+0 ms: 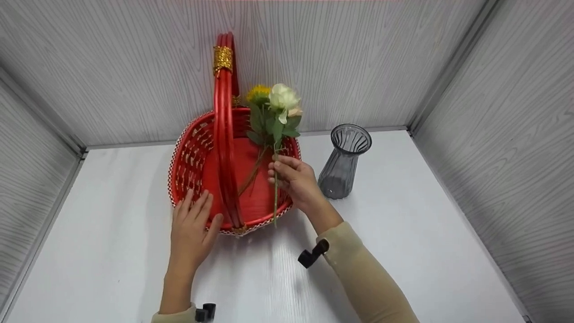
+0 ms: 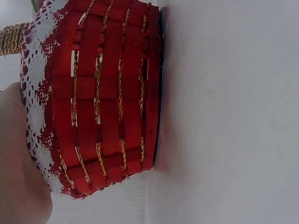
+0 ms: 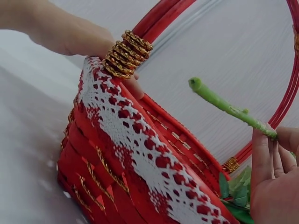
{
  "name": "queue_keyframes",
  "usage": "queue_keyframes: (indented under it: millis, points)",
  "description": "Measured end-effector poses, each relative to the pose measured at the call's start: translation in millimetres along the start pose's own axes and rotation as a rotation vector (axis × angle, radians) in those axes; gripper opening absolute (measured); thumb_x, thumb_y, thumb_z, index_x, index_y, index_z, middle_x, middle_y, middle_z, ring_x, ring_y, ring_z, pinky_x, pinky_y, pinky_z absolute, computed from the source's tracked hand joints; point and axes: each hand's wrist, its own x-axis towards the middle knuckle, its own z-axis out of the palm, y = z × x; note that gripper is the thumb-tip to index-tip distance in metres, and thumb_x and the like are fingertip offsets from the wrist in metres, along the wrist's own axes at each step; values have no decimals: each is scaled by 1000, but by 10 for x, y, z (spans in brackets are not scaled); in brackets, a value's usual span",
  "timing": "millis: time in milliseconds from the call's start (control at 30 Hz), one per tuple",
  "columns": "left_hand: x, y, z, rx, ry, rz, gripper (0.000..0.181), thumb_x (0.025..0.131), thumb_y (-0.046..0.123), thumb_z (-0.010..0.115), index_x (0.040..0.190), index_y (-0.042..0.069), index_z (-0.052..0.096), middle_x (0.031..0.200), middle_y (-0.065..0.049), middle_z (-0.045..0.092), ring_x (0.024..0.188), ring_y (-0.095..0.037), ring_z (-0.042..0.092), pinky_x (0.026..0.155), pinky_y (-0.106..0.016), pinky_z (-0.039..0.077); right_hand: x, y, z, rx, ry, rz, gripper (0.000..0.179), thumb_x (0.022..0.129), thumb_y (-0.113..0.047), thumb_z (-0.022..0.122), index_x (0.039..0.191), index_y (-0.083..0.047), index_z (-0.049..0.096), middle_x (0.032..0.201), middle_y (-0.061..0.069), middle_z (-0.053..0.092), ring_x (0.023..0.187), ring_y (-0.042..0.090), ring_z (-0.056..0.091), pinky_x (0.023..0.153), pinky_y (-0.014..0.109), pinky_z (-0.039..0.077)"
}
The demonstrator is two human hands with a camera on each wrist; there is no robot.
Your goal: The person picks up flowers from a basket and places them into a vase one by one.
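My right hand (image 1: 298,180) pinches the green stem of a white artificial rose (image 1: 283,96) between thumb and fingers, above the right side of a red woven basket (image 1: 172,167). In the right wrist view the cut end of the stem (image 3: 217,100) sticks out past my fingers. Behind the rose, a yellow flower (image 1: 258,93) and a partly hidden peach one (image 1: 295,111) lean against the basket's far right rim, their stems inside it. With fingers fairly straight, my left hand (image 1: 191,231) rests on the near left rim, over its white lace trim (image 2: 38,107).
A grey ribbed glass vase (image 1: 339,172) stands upright on the white table (image 1: 403,224), right of the basket. The tall red handle (image 1: 224,112), wrapped in gold cord, arches over the basket. Grey wood-grain panels (image 1: 358,54) enclose the table behind and at both sides.
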Motion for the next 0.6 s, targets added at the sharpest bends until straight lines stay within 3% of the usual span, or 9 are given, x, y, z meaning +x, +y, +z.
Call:
queue_keyframes:
  millis: [367,600]
  points:
    - [33,-63,20,4,-10,-11,54,98,40,56,142,9,56,147,-11,54,147,-34,32,120,-58,19,-221,-222,-224,-20,75,-78,12,94,3,61,105,-3,62,84,8,72,70,15,69,67,28,60]
    - [51,-103,37,-3,-4,-5,54,98,39,57,142,8,56,146,-12,55,147,-35,32,120,-58,19,-306,-355,-362,-78,76,-103,15,96,-2,63,110,3,61,87,11,72,73,17,70,69,31,61]
